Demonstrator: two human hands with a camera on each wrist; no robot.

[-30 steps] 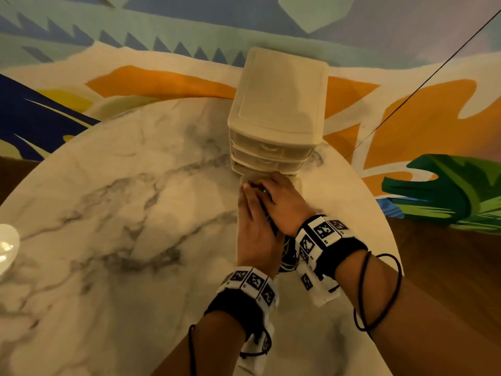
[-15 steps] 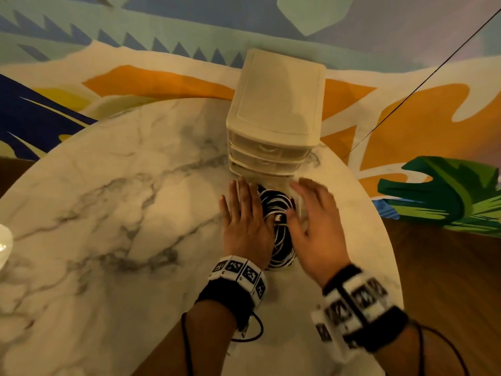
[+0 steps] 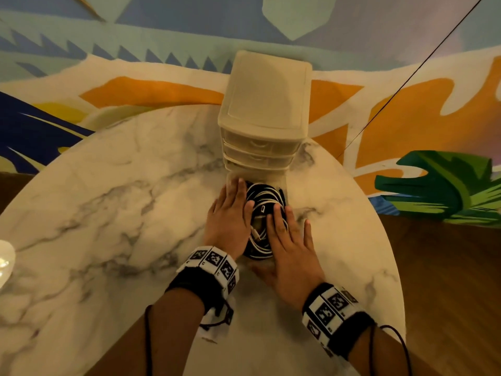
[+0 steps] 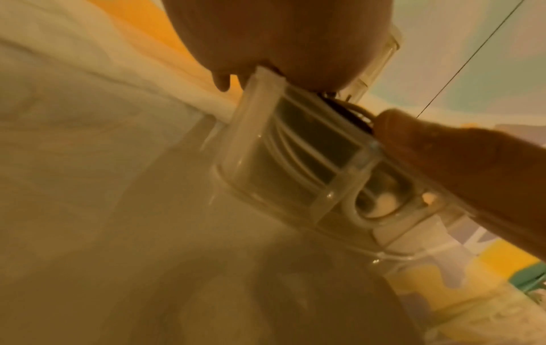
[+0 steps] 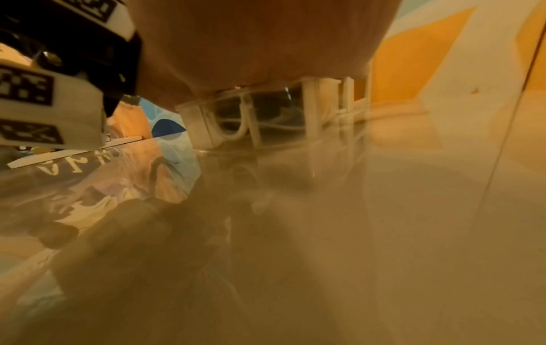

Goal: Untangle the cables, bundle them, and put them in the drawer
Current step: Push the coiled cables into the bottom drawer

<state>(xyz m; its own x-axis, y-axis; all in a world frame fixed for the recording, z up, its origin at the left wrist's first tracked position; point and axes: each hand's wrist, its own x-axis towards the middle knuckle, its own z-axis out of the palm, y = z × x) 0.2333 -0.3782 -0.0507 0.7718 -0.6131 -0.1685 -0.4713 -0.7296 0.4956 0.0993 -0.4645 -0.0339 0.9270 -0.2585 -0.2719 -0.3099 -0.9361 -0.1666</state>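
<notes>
A cream plastic drawer unit (image 3: 264, 104) stands at the far side of the round marble table (image 3: 108, 213). Its clear bottom drawer (image 4: 298, 158) is pulled out toward me and holds coiled black and white cables (image 3: 264, 210). My left hand (image 3: 230, 215) lies flat with straight fingers along the drawer's left side. My right hand (image 3: 290, 240) lies flat over the drawer's near right part, fingertips resting on the cables. Both wrist views show the clear drawer wall (image 5: 236, 121) with white cable loops behind it, under my palms.
A white dish (image 3: 5, 260) sits at the table's left edge. A colourful rug (image 3: 406, 118) and wooden floor (image 3: 447, 280) lie beyond the table. A thin black line (image 3: 406, 71) runs diagonally at upper right. Bare marble spreads to the left.
My hands were stacked together over the drawer, then parted and uncovered the cables. My right hand has since moved back left onto the coil. The left hand stayed at the drawer's left side.
</notes>
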